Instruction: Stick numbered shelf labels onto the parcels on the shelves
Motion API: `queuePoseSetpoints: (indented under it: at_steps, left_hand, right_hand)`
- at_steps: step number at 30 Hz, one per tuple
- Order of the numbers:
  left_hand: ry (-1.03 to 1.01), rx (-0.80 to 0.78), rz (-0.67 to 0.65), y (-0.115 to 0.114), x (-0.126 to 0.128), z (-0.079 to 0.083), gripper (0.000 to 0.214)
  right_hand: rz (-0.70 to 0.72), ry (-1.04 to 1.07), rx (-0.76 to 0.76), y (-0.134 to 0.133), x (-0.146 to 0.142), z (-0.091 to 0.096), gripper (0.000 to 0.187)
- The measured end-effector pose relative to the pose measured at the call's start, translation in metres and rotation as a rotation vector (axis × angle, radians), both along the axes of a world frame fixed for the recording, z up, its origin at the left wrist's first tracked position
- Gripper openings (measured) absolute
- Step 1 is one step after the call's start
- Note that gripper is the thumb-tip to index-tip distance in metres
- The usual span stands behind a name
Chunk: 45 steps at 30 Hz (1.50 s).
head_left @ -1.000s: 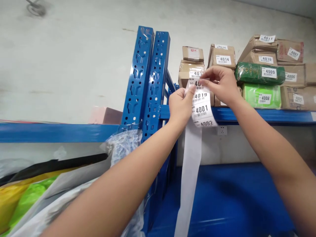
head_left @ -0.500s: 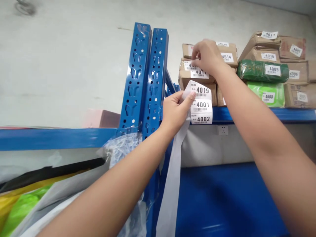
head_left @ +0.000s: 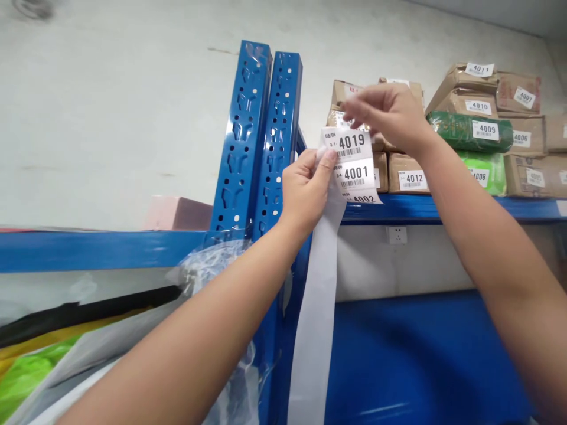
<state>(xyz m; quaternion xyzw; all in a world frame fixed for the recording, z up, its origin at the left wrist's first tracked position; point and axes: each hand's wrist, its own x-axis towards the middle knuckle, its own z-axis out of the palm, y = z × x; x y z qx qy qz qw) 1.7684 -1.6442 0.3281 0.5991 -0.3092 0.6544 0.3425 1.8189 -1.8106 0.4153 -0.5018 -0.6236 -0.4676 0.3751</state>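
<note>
My left hand (head_left: pixel 305 189) pinches a strip of numbered labels (head_left: pixel 354 168) at its left edge; 4019, 4001 and 4002 show on it. A long empty backing tail (head_left: pixel 316 319) hangs from the strip. My right hand (head_left: pixel 387 115) is just above the strip's top edge, fingers bent and close together, in front of the brown parcels (head_left: pixel 410 177) on the upper blue shelf (head_left: pixel 465 206). I cannot see anything between those fingers.
Two blue rack uprights (head_left: pixel 261 136) stand left of the hands. Labelled brown, dark green (head_left: pixel 465 130) and light green parcels fill the upper shelf. A lower blue shelf (head_left: pixel 420 354) lies below. Plastic-wrapped bags (head_left: pixel 66 354) sit at the lower left. A wall socket (head_left: pixel 396 235) is under the shelf.
My right hand peeled a label off the strip, pressed it onto a brown parcel on the shelf, then came back down to the strip's top. The left hand lifted the strip slightly.
</note>
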Motion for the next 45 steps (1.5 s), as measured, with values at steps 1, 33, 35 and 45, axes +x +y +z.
queuePoseSetpoints:
  at_steps: [1, 33, 35, 45]
  left_hand:
    - [0.031, 0.01, -0.027, -0.002, -0.001, 0.0, 0.032]
    - [0.067, 0.102, 0.12, 0.001, -0.001, -0.012, 0.027]
    - [0.069, 0.102, 0.099, 0.001, 0.0, -0.013, 0.025]
    - [0.076, 0.077, 0.077, 0.003, 0.001, -0.016, 0.023]
  right_hand:
    - [0.067, -0.012, -0.06, -0.002, -0.001, -0.007, 0.017]
    - [-0.836, -0.073, 0.264, 0.043, -0.009, 0.089, 0.027]
    - [-0.925, -0.089, 0.261, 0.045, -0.013, 0.086, 0.041]
    - [-0.77, 0.2, 0.3, 0.072, -0.009, 0.08, 0.104]
